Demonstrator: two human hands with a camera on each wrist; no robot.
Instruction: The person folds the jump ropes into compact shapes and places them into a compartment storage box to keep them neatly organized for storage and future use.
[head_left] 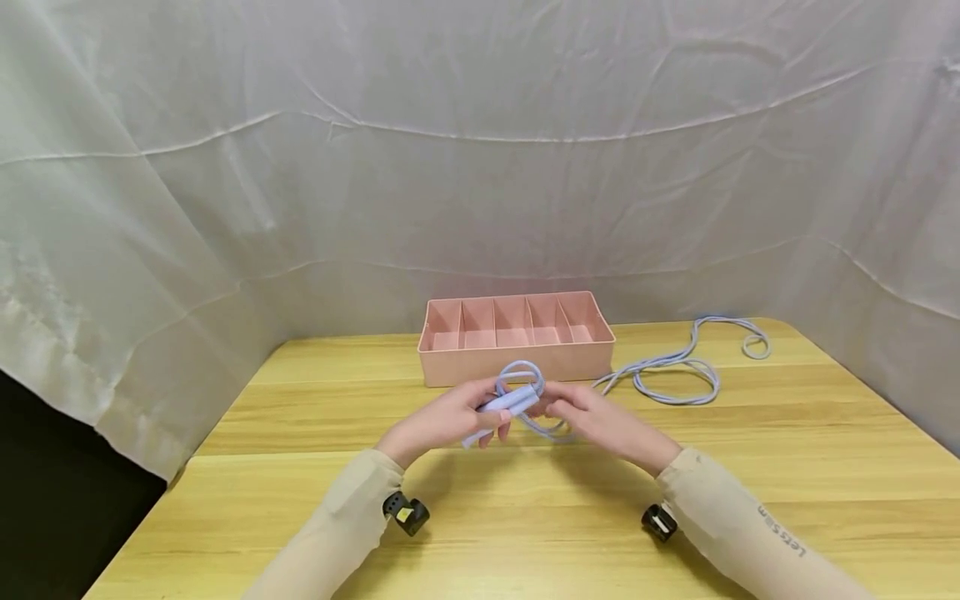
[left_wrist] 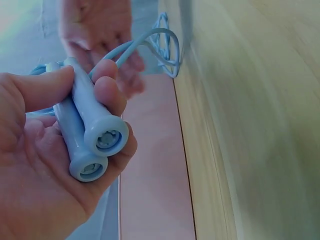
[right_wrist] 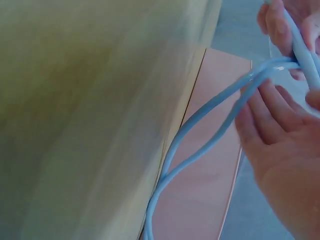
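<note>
In front of the pink plastic divided tray (head_left: 517,337), the left hand (head_left: 450,419) grips both pale blue plastic skipping-rope handles (left_wrist: 87,132) side by side; the right hand (head_left: 592,414), fingers loosely extended, guides the blue cord (right_wrist: 210,117). Even, untwisted loops probably serve best.

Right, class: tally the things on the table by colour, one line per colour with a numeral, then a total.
Blue: 1, the skipping rope, both its handles in the left hand, the right hand at its cord.
Pink: 1, the divided tray.
Total: 2
</note>
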